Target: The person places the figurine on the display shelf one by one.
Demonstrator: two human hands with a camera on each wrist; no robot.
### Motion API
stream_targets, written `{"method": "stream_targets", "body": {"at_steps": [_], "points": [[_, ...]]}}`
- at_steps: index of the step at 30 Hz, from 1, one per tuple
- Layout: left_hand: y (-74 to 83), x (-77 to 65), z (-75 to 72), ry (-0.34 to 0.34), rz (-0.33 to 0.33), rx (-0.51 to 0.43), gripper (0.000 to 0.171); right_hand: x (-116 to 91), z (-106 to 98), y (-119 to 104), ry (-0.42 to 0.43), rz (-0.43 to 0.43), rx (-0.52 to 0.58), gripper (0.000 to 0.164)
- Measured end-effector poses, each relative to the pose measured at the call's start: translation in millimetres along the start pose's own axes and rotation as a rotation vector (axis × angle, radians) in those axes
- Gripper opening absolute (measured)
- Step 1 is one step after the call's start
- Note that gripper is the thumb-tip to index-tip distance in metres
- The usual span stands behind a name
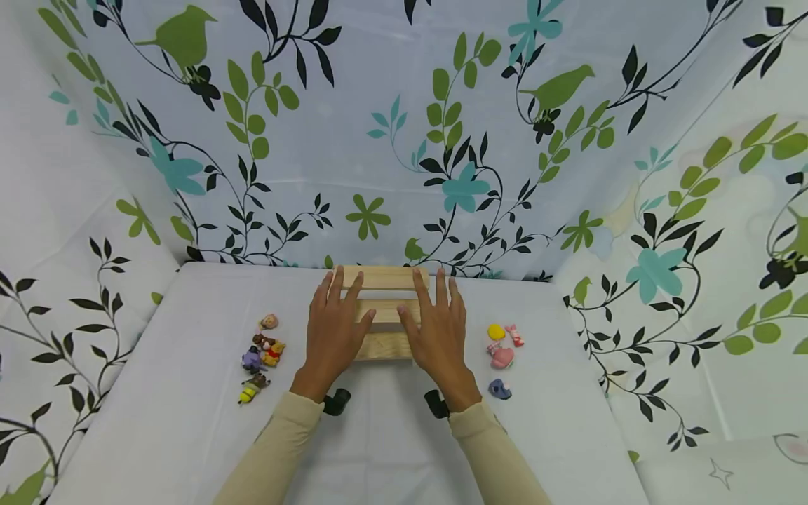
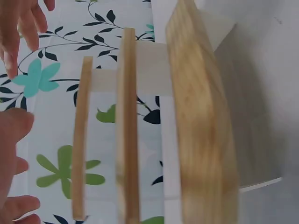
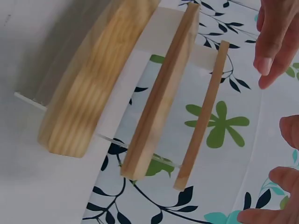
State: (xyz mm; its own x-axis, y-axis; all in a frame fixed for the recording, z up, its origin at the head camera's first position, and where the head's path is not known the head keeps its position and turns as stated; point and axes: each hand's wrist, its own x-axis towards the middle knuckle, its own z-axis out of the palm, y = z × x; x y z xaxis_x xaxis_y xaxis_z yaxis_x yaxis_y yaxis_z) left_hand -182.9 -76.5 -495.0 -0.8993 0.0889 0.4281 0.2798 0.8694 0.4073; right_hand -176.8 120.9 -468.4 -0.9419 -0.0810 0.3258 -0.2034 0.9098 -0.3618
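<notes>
Rack (image 1: 386,311) (wooden) sits beneath left grip (image 1: 333,326) — and right grip (image 1: 440,330).

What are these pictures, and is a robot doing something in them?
No robot here! A person's two bare hands, the left hand and the right hand, reach out from beige cloth sleeves. The wide picture comes from a camera on the person's head, looking forward and down. The two close-ups come from small black wrist cameras, one for each hand. On the white-covered table stands a rack of three pale wooden bars. Little colourful toy figures lie to its left and right. Fingers stretch out by the rack, and nothing is held.
</notes>
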Motion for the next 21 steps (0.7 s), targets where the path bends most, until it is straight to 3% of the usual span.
{"method": "stream_targets", "body": {"at_steps": [4, 9, 14, 21], "points": [[-10.6, -6.3, 5.0, 0.173, -0.011, -0.11, 0.064, -4, 1, 6, 0.06, 0.016, 0.069, 0.071], [-24.1, -16.2, 15.8, 0.256, -0.099, -0.26, 0.052, -12, 4, 16, 0.113, 0.042, 0.131, 0.068], [-37.1, -25.5, 26.3, 0.249, -0.194, -0.377, 0.045, -22, 7, 27, 0.162, 0.058, 0.164, 0.064], [-51.4, -33.4, 37.1, 0.143, -0.268, -0.532, 0.043, -37, 5, 43, 0.181, 0.103, 0.212, 0.064]]}}
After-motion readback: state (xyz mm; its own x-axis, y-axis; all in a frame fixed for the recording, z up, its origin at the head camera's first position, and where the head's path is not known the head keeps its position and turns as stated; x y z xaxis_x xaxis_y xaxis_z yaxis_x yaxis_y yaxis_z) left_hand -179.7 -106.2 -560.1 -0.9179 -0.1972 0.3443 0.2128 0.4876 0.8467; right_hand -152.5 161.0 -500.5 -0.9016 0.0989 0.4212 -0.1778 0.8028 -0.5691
